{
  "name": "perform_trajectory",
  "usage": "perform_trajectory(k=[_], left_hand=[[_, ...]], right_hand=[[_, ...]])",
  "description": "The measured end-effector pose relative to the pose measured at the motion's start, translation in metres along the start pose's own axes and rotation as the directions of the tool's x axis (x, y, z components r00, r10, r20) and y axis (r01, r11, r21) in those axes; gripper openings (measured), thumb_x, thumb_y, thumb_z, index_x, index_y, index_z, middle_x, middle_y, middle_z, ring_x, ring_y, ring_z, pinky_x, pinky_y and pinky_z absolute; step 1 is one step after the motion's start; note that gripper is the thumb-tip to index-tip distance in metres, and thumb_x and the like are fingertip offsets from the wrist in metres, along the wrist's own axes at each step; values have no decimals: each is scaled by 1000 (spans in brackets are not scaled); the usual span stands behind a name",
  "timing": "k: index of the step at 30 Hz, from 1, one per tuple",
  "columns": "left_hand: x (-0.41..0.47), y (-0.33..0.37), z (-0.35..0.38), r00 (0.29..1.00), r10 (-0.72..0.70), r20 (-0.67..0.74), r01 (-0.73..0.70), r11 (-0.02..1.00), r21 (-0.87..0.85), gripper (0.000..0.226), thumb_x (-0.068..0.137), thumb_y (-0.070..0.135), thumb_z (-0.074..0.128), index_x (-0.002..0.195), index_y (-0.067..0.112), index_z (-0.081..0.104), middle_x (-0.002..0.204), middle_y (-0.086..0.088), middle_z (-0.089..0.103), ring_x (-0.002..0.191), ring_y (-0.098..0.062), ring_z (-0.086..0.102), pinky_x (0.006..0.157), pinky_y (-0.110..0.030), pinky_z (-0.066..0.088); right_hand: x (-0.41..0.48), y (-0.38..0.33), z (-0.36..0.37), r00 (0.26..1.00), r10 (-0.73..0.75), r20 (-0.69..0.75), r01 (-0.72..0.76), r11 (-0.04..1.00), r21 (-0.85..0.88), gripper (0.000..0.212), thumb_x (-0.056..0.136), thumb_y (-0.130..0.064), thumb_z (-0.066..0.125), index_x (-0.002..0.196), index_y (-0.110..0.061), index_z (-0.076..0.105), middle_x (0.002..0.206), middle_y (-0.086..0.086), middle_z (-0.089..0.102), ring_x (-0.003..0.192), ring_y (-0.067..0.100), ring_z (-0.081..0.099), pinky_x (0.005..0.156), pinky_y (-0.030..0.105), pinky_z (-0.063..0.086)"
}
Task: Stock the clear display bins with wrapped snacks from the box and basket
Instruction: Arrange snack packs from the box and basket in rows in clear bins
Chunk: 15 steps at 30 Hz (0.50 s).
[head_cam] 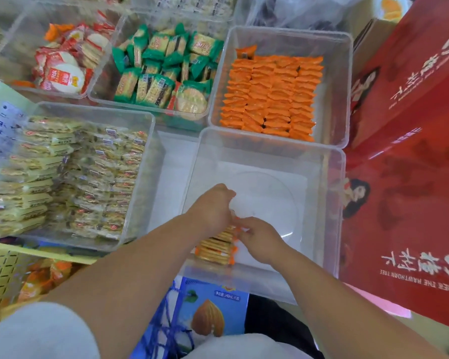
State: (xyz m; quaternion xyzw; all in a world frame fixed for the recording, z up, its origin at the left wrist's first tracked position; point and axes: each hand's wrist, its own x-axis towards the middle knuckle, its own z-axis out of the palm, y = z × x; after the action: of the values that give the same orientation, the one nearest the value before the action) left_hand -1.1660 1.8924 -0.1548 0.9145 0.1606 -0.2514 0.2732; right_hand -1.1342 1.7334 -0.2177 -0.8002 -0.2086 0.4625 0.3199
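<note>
Crackers (pixel 214 248) sit gripped by left hand (pixel 213 208) and right hand (pixel 261 240) in bin (pixel 270 142) beside "HAWTHORN TREE" box (pixel 412 164).

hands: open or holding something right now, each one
Left hand: holding the cracker packs in the near bin.
Right hand: holding the same cracker packs.

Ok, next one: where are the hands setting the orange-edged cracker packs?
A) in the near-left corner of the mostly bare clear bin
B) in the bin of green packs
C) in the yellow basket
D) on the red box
A: the left hand and right hand hold the cracker packs in the near-left corner of the clear bin.
</note>
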Motion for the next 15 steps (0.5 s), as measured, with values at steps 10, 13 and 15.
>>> perform_trajectory(k=[10, 13, 15], left_hand=[[17, -10, 8, 997, 46, 66, -76, 812, 578, 39, 92, 8, 54, 121, 27, 70, 119, -2, 59, 116, -27, 50, 90, -36, 44], [15, -13, 12, 999, -31, 43, 10, 909, 416, 39, 92, 1, 53, 121, 21, 70, 115, -5, 54, 111, -27, 55, 89, -35, 51], [14, -13, 14, 995, -60, 85, 23, 923, 385, 35, 92, 1, 52, 117, 18, 70, 107, -3, 53, 102, -26, 61, 80, -32, 49]], right_hand=[[5, 5, -5, 972, 227, -64, -193, 920, 343, 33, 96, -29, 63, 127, -21, 55, 107, 0, 67, 99, 21, 66, 94, 43, 55], [8, 3, -3, 976, 217, -3, -197, 892, 406, 42, 99, -25, 59, 139, -28, 48, 103, 0, 68, 91, 21, 71, 84, 35, 57], [9, 1, -1, 980, 200, -1, -181, 887, 425, 40, 100, -21, 57, 139, -28, 52, 104, 0, 67, 90, 24, 72, 86, 36, 58]])
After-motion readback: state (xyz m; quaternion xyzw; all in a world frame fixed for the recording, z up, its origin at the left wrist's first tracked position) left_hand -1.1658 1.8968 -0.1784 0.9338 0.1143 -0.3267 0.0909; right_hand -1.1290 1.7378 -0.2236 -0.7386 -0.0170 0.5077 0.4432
